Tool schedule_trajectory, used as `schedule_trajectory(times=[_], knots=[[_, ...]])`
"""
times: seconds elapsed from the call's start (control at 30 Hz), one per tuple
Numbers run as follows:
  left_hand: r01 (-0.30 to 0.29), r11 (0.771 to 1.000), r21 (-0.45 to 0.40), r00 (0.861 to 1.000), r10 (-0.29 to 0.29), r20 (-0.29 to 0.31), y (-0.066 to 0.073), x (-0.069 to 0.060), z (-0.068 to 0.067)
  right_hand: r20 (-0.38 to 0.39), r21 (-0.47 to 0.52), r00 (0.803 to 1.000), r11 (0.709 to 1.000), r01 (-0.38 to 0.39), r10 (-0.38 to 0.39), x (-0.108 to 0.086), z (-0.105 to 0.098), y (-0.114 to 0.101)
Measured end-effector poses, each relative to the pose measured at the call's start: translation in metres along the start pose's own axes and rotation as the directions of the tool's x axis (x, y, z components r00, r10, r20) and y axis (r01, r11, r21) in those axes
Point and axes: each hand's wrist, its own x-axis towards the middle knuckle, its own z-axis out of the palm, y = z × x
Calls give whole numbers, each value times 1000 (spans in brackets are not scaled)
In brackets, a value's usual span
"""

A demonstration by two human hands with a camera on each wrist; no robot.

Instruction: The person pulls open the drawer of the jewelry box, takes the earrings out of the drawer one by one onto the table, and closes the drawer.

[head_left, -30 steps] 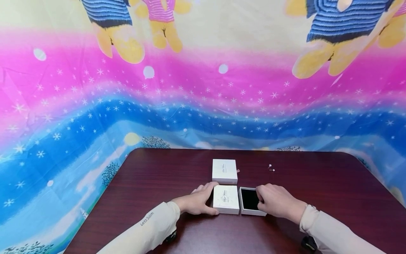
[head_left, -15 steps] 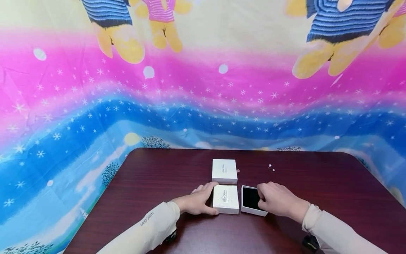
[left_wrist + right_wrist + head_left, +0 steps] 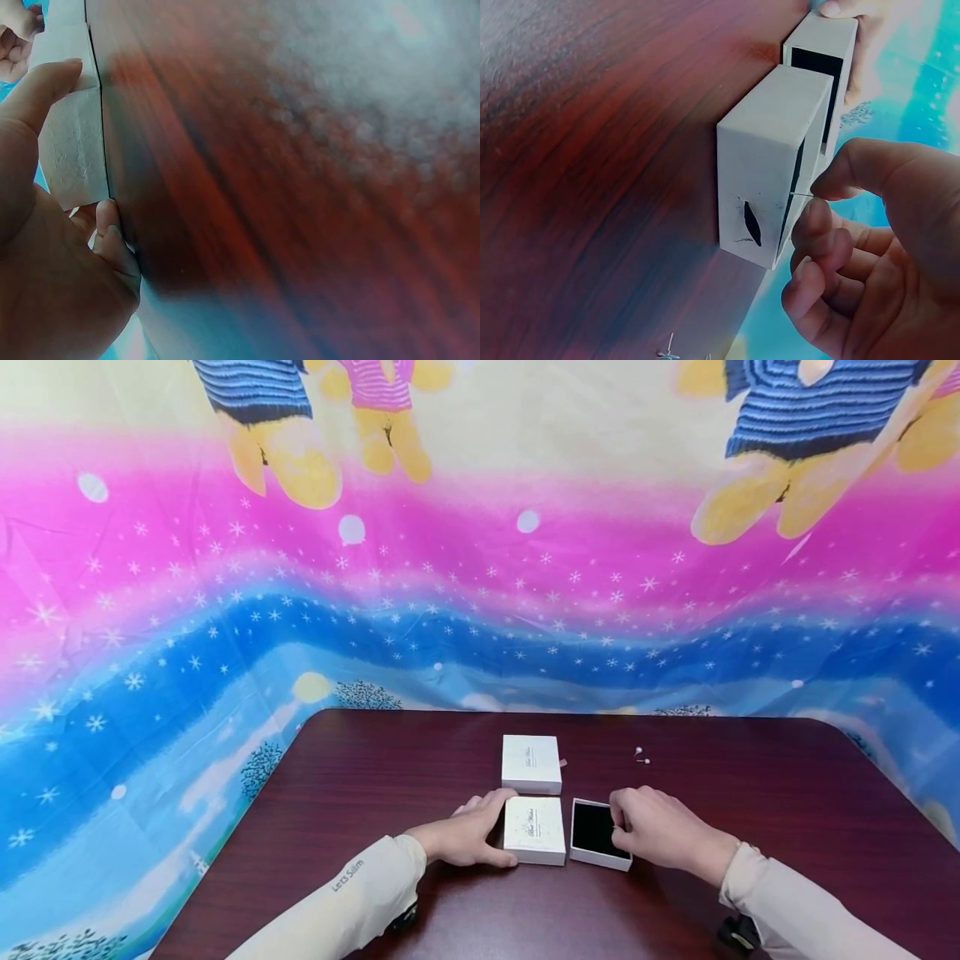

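A white lidless jewelry box tray (image 3: 600, 860) with a black lining lies slightly turned on the table. My right hand (image 3: 663, 831) is over its right side, thumb and index finger pinching a stud earring (image 3: 802, 195) by what shows as a thin metal post against the black lining; its head is hidden by the fingers. To the left lies a white printed box sleeve (image 3: 534, 831), its dark open end visible in the right wrist view. My left hand (image 3: 472, 835) holds the sleeve's left side, thumb at the near corner and fingers at the far corner.
A second white printed box (image 3: 531, 762) with a small pink ribbon tab stands just behind the sleeve. Two pearl stud earrings (image 3: 642, 757) lie on the dark red table (image 3: 375, 760) at the back right. A patterned cloth (image 3: 450, 568) hangs behind.
The tray has shifted slightly right and turned a little, away from the sleeve. My right hand has moved slightly right with it. The left hand and sleeve stay where they were.
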Motion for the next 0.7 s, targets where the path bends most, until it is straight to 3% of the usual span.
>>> schedule_trajectory(times=[0.7], knots=[[-5, 1000, -1, 1000, 5, 6, -2, 2, 1, -41, 19, 999, 999, 28, -27, -2, -7, 3]])
